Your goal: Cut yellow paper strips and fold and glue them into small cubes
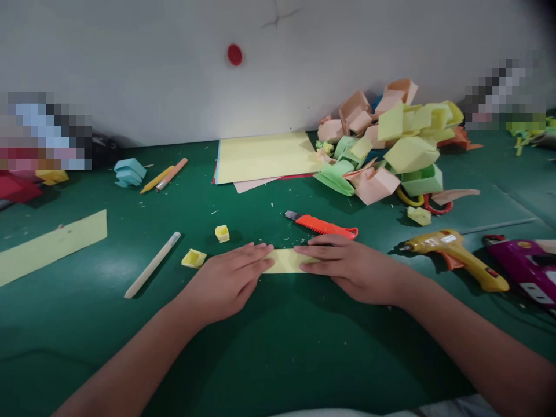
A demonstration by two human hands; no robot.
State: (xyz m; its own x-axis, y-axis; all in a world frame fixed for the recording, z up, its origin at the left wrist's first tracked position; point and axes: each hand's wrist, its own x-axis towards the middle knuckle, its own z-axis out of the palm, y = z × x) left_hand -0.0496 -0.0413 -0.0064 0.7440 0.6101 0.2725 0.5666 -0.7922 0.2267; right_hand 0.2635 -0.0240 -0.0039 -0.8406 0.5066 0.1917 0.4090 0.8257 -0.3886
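A narrow strip of yellow paper (284, 262) lies flat on the green table, its two ends covered by my hands. My left hand (232, 275) rests on the left end with its fingers stretched out. On the right end, my right hand (354, 266) lies with straight fingers pointing left. Just beyond the right hand is a utility knife (324, 224) with an orange handle. Two small folded yellow paper boxes (193, 258) sit beyond and left of my left hand. Farther left lies a pale slim stick (153, 265), possibly a rolled paper or pen.
A pile of folded paper boxes (391, 139) stands at the back right beside stacked paper sheets (264, 157). Right of my hand lie a yellow glue gun (456, 255) and a purple glue gun (521, 266). A yellow-green paper strip (56, 246) is at left. A white wall (165, 69) closes the back.
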